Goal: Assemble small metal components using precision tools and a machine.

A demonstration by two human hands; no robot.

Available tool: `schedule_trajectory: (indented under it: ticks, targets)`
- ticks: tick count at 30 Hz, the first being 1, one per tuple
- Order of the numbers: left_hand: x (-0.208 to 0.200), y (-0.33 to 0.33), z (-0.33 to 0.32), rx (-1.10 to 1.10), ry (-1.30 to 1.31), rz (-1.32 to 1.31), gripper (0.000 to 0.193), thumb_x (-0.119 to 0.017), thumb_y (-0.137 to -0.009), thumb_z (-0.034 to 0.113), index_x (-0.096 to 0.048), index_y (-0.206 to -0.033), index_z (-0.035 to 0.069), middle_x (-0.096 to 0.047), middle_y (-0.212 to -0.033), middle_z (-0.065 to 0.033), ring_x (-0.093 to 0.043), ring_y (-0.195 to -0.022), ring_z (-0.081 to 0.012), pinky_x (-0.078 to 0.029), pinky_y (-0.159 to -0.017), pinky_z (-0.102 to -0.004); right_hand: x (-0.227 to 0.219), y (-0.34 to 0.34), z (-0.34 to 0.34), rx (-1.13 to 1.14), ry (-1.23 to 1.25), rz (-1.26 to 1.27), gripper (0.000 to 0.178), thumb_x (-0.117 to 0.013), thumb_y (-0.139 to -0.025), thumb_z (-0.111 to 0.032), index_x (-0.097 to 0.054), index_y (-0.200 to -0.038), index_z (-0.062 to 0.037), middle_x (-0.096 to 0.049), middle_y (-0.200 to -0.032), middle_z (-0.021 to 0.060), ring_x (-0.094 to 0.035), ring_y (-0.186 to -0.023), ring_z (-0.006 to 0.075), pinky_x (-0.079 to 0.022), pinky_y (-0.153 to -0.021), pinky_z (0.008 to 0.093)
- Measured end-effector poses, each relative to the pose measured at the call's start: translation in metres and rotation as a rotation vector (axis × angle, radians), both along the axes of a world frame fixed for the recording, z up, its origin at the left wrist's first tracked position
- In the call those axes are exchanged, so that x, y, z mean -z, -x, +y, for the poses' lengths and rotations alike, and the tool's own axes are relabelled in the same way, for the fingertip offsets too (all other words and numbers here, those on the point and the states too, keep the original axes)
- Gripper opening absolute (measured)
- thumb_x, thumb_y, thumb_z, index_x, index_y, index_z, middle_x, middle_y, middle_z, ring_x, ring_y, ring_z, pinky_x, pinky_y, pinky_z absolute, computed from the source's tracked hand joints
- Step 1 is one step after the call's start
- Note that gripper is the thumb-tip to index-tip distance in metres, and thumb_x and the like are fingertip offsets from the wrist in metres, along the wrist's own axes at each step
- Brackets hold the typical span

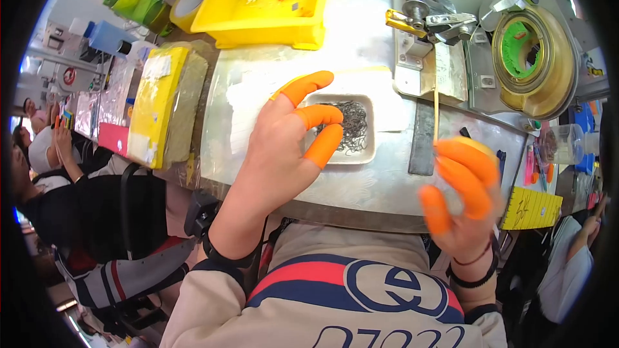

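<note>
My left hand (280, 135), with orange finger cots on its thumb and two fingers, hovers over the left side of a small white tray (370, 145). Its fingers are bent but apart, and I see nothing between them. A tangle of thin black curved wire pieces (353, 127) lies in the tray. My right hand (467, 200), also in orange finger cots, is raised by the table's front right edge, thumb apart from the curled fingers. A thin yellowish stick (436, 116) runs down from the metal fixture to its fingertips; whether they touch is unclear. Beneath the stick lies a dark grey strip (422, 142).
A yellow bin (267, 33) with white and orange scraps stands at the back. The metal clamp fixture (432, 51) and a tape roll (535, 58) are at the right. A yellow-covered stack (158, 103) sits at the left. A person (90, 200) sits beyond it.
</note>
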State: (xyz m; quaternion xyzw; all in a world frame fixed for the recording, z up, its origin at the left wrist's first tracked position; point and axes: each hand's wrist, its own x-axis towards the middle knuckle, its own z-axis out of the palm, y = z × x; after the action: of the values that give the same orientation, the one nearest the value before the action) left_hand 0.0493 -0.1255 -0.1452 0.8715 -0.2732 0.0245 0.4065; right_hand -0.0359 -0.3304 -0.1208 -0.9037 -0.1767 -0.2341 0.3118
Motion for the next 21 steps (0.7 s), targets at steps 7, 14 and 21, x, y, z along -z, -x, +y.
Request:
schedule_trajectory:
  ticks: [7,14,21]
  targets:
    - [-0.014,0.003,-0.01,0.083,0.037,-0.048,0.016,-0.061,-0.065,0.001,-0.059,-0.081,0.003,-0.05,-0.113,-0.0154,-0.047,-0.104,-0.0292,-0.035,-0.088,-0.0356,0.003,-0.038,0.018,-0.012,0.072,0.04,0.027,-0.066,-0.065,-0.011,-0.058,-0.091,-0.0075,-0.054,-0.094,0.005,-0.05,-0.085,0.0215,-0.038,-0.073,0.0346]
    - [-0.02,0.001,-0.014,0.101,-0.039,-0.157,0.02,-0.063,-0.062,0.002,-0.059,-0.081,0.003,-0.05,-0.111,-0.0139,-0.046,-0.102,-0.0309,-0.032,-0.088,-0.0388,0.011,-0.047,0.021,-0.052,0.039,0.052,0.017,-0.066,-0.063,-0.009,-0.059,-0.078,-0.007,-0.055,-0.091,0.0028,-0.05,-0.078,0.0183,-0.037,-0.073,0.0342]
    - [-0.024,0.003,-0.01,0.091,0.007,-0.058,0.025,-0.059,-0.067,-0.001,-0.058,-0.092,0.004,-0.046,-0.117,-0.0186,-0.045,-0.108,-0.0299,-0.034,-0.09,-0.0346,0.01,-0.043,0.023,0.048,-0.175,0.141,0.014,-0.065,-0.065,-0.009,-0.06,-0.078,-0.0083,-0.056,-0.089,0.0027,-0.05,-0.075,0.0202,-0.035,-0.069,0.0331]
